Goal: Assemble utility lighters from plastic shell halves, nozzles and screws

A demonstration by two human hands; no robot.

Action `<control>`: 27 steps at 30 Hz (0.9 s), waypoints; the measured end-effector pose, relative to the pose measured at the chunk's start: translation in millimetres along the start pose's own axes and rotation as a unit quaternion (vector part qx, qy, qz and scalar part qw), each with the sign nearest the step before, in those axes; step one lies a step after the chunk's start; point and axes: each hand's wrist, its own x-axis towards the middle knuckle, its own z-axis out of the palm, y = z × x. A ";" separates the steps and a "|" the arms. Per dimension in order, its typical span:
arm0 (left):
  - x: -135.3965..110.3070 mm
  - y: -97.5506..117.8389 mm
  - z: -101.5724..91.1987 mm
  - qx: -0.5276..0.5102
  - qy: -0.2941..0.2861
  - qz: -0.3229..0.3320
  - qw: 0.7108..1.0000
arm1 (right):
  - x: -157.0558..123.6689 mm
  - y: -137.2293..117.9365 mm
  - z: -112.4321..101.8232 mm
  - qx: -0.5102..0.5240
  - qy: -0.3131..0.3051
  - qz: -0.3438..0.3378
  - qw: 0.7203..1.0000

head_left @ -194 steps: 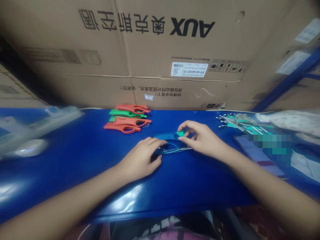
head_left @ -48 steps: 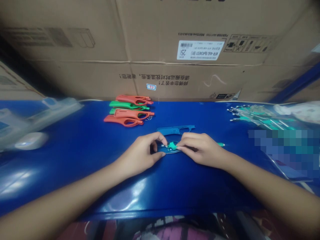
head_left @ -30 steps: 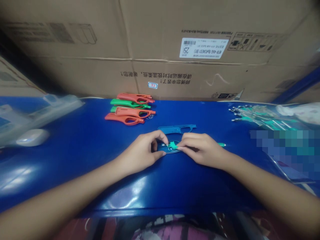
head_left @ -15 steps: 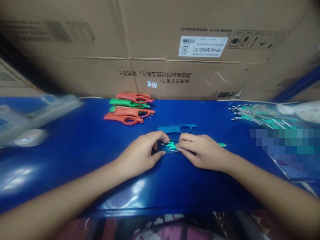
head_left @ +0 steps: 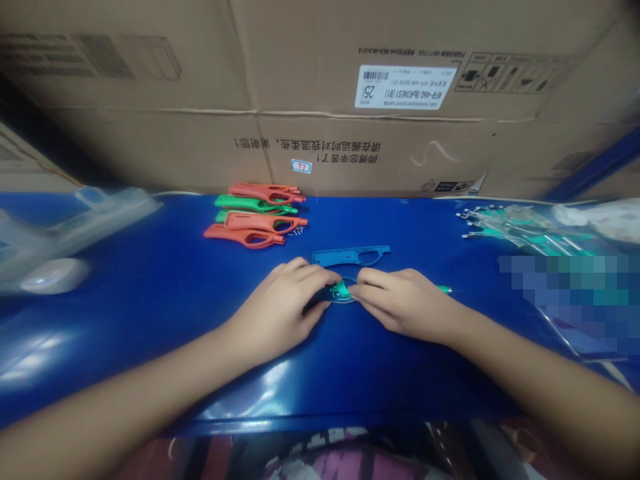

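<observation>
My left hand (head_left: pixel 280 308) and my right hand (head_left: pixel 400 301) meet at the middle of the blue table (head_left: pixel 150 307). Both pinch a small green plastic piece (head_left: pixel 341 289) that sits on a blue plastic shell half, mostly hidden under my fingers. A green-tipped rod (head_left: pixel 443 289) sticks out to the right from under my right hand. A second blue shell half (head_left: pixel 350 255) lies flat just beyond my fingertips.
A stack of orange and green plastic handles (head_left: pixel 255 219) lies at the back centre-left. Green-tipped metal pins (head_left: pixel 510 225) lie in a heap at the right. A white object (head_left: pixel 47 275) and clear plastic bags sit at the left. Large cardboard boxes (head_left: pixel 320 100) wall off the back.
My hands have closed in over the green piece, my left fingers now covering more of it. Earlier I worked further back on the table; one blue shell half stayed there.
</observation>
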 end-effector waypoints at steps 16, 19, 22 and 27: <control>5.4 -8.8 -3.3 -0.107 0.004 -0.061 0.992 | 0.7 -1.4 -5.2 -0.027 0.014 -0.031 0.999; 4.1 -7.4 -1.5 -0.109 0.012 -0.049 0.993 | 1.2 -1.3 -5.0 -0.034 0.039 -0.039 0.998; 2.6 -7.8 -0.8 -0.116 0.010 -0.055 0.992 | 1.3 -1.0 -3.9 -0.038 0.050 -0.045 0.997; 2.7 -7.7 -1.1 -0.134 0.005 -0.065 0.989 | 1.3 -1.8 -3.3 -0.045 0.059 -0.048 0.996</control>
